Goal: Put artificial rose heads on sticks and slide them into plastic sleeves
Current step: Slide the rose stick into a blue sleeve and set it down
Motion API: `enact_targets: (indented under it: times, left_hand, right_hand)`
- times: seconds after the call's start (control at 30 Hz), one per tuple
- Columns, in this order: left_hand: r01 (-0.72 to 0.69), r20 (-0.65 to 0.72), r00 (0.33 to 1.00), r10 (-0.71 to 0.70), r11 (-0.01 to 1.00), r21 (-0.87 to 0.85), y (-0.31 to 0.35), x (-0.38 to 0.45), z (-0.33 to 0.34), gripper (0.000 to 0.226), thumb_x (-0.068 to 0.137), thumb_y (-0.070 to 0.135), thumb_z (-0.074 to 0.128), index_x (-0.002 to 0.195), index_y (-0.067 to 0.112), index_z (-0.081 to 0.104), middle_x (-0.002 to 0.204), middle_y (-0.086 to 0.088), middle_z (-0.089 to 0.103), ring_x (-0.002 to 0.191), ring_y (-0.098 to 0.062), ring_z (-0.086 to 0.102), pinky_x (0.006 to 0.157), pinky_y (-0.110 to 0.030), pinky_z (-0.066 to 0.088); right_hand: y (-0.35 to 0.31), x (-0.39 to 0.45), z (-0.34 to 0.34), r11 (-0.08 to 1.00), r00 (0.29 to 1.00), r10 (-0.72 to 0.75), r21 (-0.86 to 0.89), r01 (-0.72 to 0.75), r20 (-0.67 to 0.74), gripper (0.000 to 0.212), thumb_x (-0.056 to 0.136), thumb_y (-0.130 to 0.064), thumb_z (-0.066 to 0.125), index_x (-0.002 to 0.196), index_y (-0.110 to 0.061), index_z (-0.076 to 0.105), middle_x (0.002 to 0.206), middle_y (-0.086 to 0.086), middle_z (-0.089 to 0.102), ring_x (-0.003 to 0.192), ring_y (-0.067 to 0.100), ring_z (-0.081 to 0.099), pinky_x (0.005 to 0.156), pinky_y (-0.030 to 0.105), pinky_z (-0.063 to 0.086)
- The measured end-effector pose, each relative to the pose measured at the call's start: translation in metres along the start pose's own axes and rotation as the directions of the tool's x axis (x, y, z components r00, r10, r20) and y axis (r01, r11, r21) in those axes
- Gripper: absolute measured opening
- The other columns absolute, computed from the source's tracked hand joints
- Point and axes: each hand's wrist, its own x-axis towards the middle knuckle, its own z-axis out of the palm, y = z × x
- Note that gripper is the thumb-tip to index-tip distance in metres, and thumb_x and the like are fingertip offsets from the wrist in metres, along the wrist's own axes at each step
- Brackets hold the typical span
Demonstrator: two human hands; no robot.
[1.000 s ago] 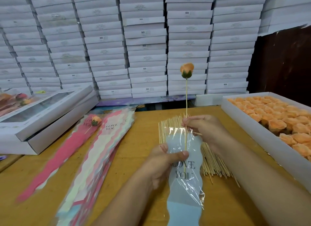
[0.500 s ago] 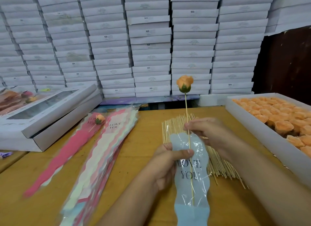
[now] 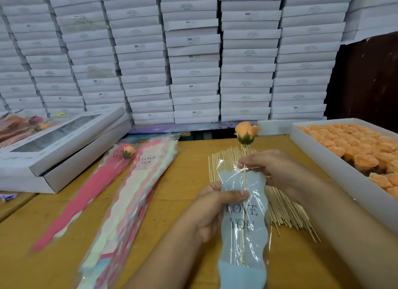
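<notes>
L hand (image 3: 212, 211) grips the blue plastic sleeve (image 3: 244, 228) ("LOVE YOU" print) abt a third down from its mouth, thumb across the front, fingers curled behind. R hand (image 3: 277, 170) pinches the stick (image 3: 243, 219) right at the sleeve mouth, fingertips closed on it w/ the clear film bunched there. Stick runs down inside the sleeve, lower tip near the solid blue bottom part. Orange rose head (image 3: 246, 132) w/ green calyx sits on the stick top, above the R hand, fully outside the sleeve. Sleeve held near the surface's front edge, center-right.

Under/behind the hands: spread pile of bare sticks (image 3: 280, 213) on the wooden surface (image 3: 183, 181), partly covered by sleeve + R hand. Along the right edge: white tray (image 3: 336, 181) full of orange rose heads. Left of center: stack of empty sleeves (image 3: 133, 194), pink/cream/blue, fanned toward the front-left; one finished rose in pink sleeve (image 3: 86, 194) lies just beside it on the left. Far-left corner: white window-lid boxes (image 3: 64, 146), lid askew. Past the back edge: wall of stacked white boxes (image 3: 193, 52). Nothing sits btw the hands and the tray.
</notes>
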Motion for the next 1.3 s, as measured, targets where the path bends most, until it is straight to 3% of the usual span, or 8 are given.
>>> enact_targets:
  times: [0.23,0.43,0.53,0.67,0.77,0.9,1.07,1.3]
  left_hand:
    - [0.025,0.029,0.999,-0.025,1.0,0.006,-0.001,-0.002,0.004,0.015,0.074,-0.001,0.08,0.081,0.011,0.078,0.089,-0.015,0.076,0.074,-0.023,0.074,0.065,-0.031,0.06]
    - [0.016,0.017,1.0,-0.016,1.0,-0.004,0.002,-0.002,0.002,0.033,0.078,0.001,0.078,0.109,-0.004,0.07,0.101,-0.023,0.074,0.081,-0.029,0.075,0.068,-0.035,0.06]
    - [0.015,0.031,0.999,-0.015,1.0,-0.018,0.0,-0.001,0.002,0.017,0.079,0.0,0.077,0.096,0.004,0.078,0.099,-0.022,0.075,0.079,-0.028,0.075,0.068,-0.035,0.061]
    - [0.042,0.026,0.999,-0.041,0.999,-0.007,0.0,-0.001,0.0,0.013,0.076,0.002,0.081,0.082,0.013,0.081,0.097,-0.019,0.076,0.08,-0.027,0.076,0.068,-0.035,0.061]
    - [0.053,0.026,0.998,-0.054,0.998,0.029,0.0,-0.004,0.003,0.017,0.074,0.0,0.083,0.085,0.01,0.074,0.086,-0.012,0.077,0.073,-0.019,0.075,0.062,-0.028,0.059]
    - [0.054,0.013,0.998,-0.055,0.997,0.049,0.002,-0.005,0.003,0.031,0.071,0.003,0.083,0.097,0.003,0.065,0.083,-0.01,0.077,0.07,-0.016,0.074,0.06,-0.024,0.057]
    - [0.065,0.036,0.997,-0.064,0.998,-0.014,0.0,0.001,-0.001,0.008,0.08,-0.001,0.077,0.084,0.006,0.076,0.084,-0.014,0.076,0.069,-0.021,0.073,0.062,-0.03,0.059]
    - [0.048,-0.011,0.999,-0.05,0.994,-0.096,0.001,0.001,0.0,0.018,0.077,0.008,0.078,0.062,0.018,0.08,0.079,-0.01,0.077,0.066,-0.016,0.074,0.056,-0.024,0.057]
  right_hand:
    - [-0.008,0.007,-0.002,0.996,0.993,0.008,0.087,0.002,-0.115,0.016,0.084,-0.02,0.075,0.091,-0.006,0.077,0.093,0.007,0.077,0.079,0.016,0.066,0.068,0.028,0.05]
    - [0.008,-0.001,0.005,0.995,0.997,0.073,0.074,-0.073,0.012,0.012,0.082,-0.021,0.075,0.083,-0.009,0.078,0.069,-0.002,0.073,0.055,0.007,0.066,0.045,0.021,0.047]
    - [0.006,0.0,0.004,0.993,0.996,0.082,0.087,-0.081,-0.019,0.013,0.083,-0.02,0.075,0.084,-0.008,0.078,0.077,0.002,0.075,0.058,0.01,0.067,0.047,0.022,0.048]
    - [-0.002,-0.001,-0.003,0.99,0.994,0.085,0.105,-0.092,0.065,0.045,0.077,-0.034,0.079,0.114,-0.013,0.067,0.099,0.006,0.076,0.079,0.019,0.072,0.062,0.03,0.054]
    - [-0.007,0.002,-0.011,0.985,0.998,-0.024,0.168,0.032,-0.051,0.053,0.08,-0.034,0.077,0.129,-0.029,0.056,0.112,0.005,0.071,0.095,0.023,0.072,0.076,0.035,0.055]
    - [-0.005,0.003,-0.014,0.984,0.973,-0.177,0.005,0.18,-0.15,0.019,0.094,-0.015,0.065,0.109,-0.024,0.071,0.102,0.002,0.076,0.089,0.016,0.074,0.074,0.027,0.057]
    - [0.007,-0.004,-0.006,0.965,0.976,-0.218,-0.159,0.21,-0.029,0.02,0.09,-0.006,0.067,0.09,-0.024,0.076,0.08,-0.012,0.076,0.063,-0.002,0.067,0.057,0.012,0.05]
    - [0.009,-0.005,0.007,0.958,0.982,-0.187,-0.229,0.176,-0.03,0.019,0.094,-0.023,0.065,0.081,-0.022,0.078,0.079,-0.01,0.076,0.072,0.005,0.07,0.068,0.025,0.052]
